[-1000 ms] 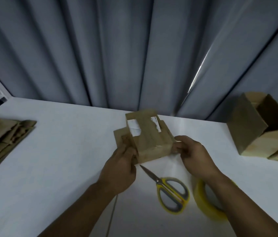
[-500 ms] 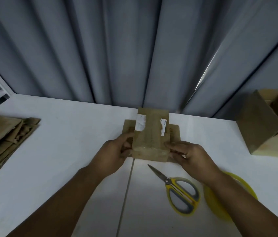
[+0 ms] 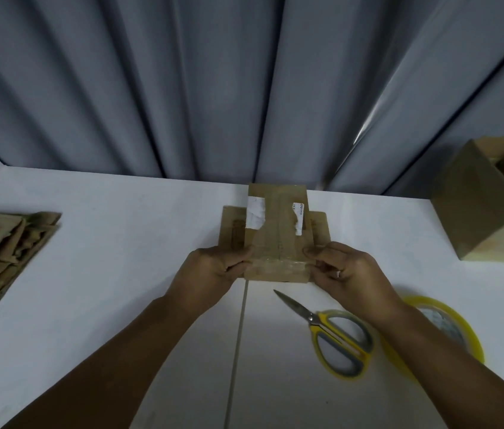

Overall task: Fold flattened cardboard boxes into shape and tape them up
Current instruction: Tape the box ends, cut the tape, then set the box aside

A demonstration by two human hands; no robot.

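A small brown cardboard box (image 3: 277, 239) with torn white label scraps and clear tape across its top stands on the white table (image 3: 105, 274), side flaps spread out left and right. My left hand (image 3: 213, 270) grips its near left edge, fingers curled. My right hand (image 3: 349, 274) pinches its near right edge. Yellow-handled scissors (image 3: 334, 339) lie shut just in front of the box, beside a yellow roll of tape (image 3: 448, 329) partly hidden under my right forearm.
A stack of flattened cardboard boxes (image 3: 3, 252) lies at the table's left edge. Folded brown boxes (image 3: 489, 205) stand at the far right. Grey curtains (image 3: 244, 88) hang right behind the table. A seam (image 3: 238, 351) runs down the tabletop.
The box has turned from tilted and skewed to square and upright in front of me. Both hands shifted along with it to its near side edges.
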